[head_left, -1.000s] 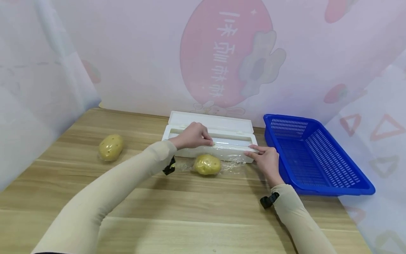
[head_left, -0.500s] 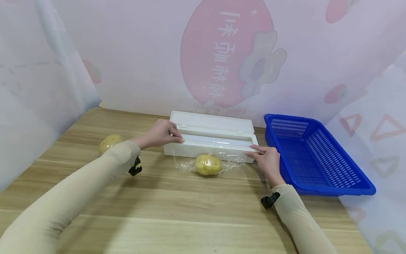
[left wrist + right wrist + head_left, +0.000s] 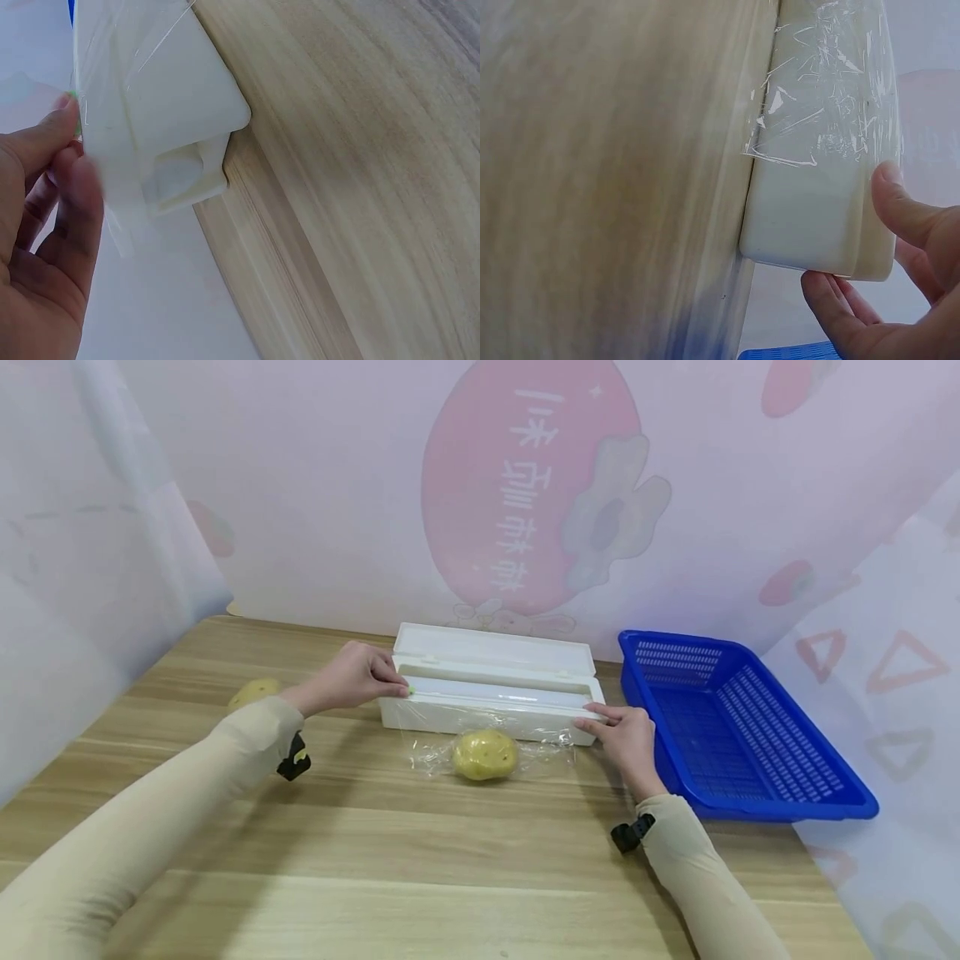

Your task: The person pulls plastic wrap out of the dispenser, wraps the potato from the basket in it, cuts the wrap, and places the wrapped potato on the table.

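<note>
An open white cling film dispenser stands toward the back of the table, a film roll inside. At its left end my left hand pinches a small green slide cutter on the front edge; the fingers largely cover it. My right hand holds the dispenser's right end, its thumb on the front edge and fingers at the end face. A potato lies just in front, with clear cling film spread around it and up the dispenser's front.
A blue perforated plastic basket sits to the right, close to my right hand. Another potato lies at the left, partly hidden behind my left sleeve. A printed cloth wall rises right behind the table.
My left hand has slid leftward along the dispenser's front edge, from near its middle to the left end, with the slide cutter. My right hand stays at the right end.
</note>
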The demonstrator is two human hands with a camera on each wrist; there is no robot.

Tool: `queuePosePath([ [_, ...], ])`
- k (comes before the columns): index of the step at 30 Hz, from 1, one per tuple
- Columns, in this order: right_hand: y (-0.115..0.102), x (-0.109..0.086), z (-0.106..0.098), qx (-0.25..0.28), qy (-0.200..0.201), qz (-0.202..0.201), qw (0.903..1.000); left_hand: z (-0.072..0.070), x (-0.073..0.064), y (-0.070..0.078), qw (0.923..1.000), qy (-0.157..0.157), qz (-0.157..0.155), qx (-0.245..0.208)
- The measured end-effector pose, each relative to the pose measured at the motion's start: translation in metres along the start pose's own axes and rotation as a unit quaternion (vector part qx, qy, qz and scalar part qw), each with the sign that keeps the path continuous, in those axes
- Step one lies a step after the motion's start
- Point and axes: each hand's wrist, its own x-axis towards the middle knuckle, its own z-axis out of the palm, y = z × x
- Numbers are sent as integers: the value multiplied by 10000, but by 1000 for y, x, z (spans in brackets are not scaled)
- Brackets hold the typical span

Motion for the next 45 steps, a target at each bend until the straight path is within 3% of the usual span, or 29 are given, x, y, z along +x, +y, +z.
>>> queuePosePath([
  [10, -2, 0, 0, -53, 84, -33, 9999, -5, -7, -2, 9999, -42, -78, 49],
  [16, 0, 1, -2, -67, 33, -28, 10000, -9, -12, -5, 9997, 145, 67, 172],
  [28, 3, 2, 0, -92, 4, -250, 9996, -10, -20, -9, 9997, 213, -9, 85],
  [33, -1, -1, -7, -234, -385, -222, 9987, -3, -19, -5, 9994, 295, -80, 176],
  [39, -10, -3, -13, -75, -1093, -272, 9936, -2, -13, 1, 9994, 46, -317, 128],
  [45, -19, -1, -8, 165, -1057, -324, 9937, -8, -13, 1, 9975, -216, -662, -138],
])
